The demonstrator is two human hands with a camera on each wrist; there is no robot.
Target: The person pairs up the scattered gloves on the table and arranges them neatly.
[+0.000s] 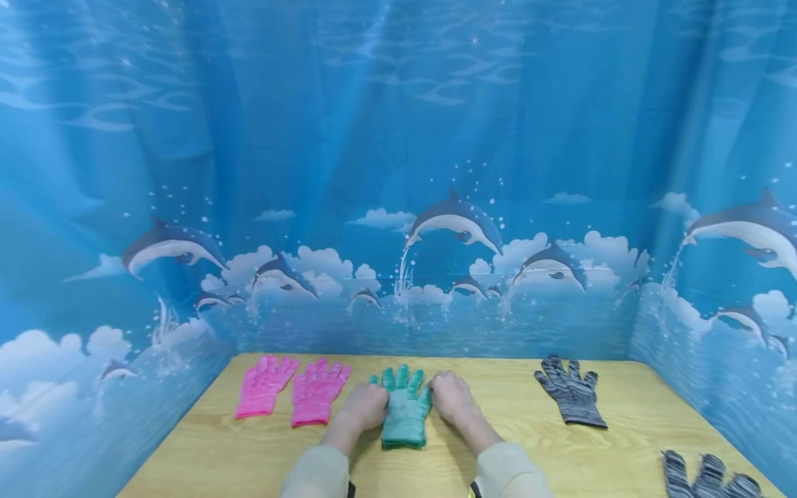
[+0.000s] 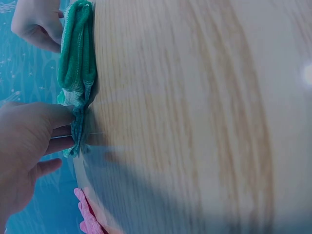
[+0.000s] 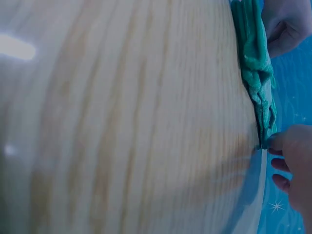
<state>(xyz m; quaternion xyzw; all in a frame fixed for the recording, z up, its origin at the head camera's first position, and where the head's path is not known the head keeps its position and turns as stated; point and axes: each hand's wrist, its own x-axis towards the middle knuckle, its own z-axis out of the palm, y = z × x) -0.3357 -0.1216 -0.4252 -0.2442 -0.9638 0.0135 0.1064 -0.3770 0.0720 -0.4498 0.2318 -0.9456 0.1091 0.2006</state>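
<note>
A green knit glove [image 1: 403,423] lies on the table between my two hands, its fingers pointing away from me and its cuff towards me. My left hand [image 1: 367,406] pinches its left edge; in the left wrist view, thumb and forefinger meet on the fabric [image 2: 77,117]. On the other side my right hand [image 1: 452,397] holds the glove's right edge near the thumb. The right wrist view shows my right fingertips [image 3: 276,141] pinching the end of the green fabric [image 3: 256,73]. Seen from the side, the cuff is thick, with layered folds.
Two pink gloves [image 1: 266,387] [image 1: 317,393] lie flat side by side to the left. A grey-black striped glove [image 1: 574,394] lies at the right, and another striped glove [image 1: 708,476] is cut off at the lower right. A blue dolphin-print curtain [image 1: 398,173] surrounds the wooden table [image 1: 218,449].
</note>
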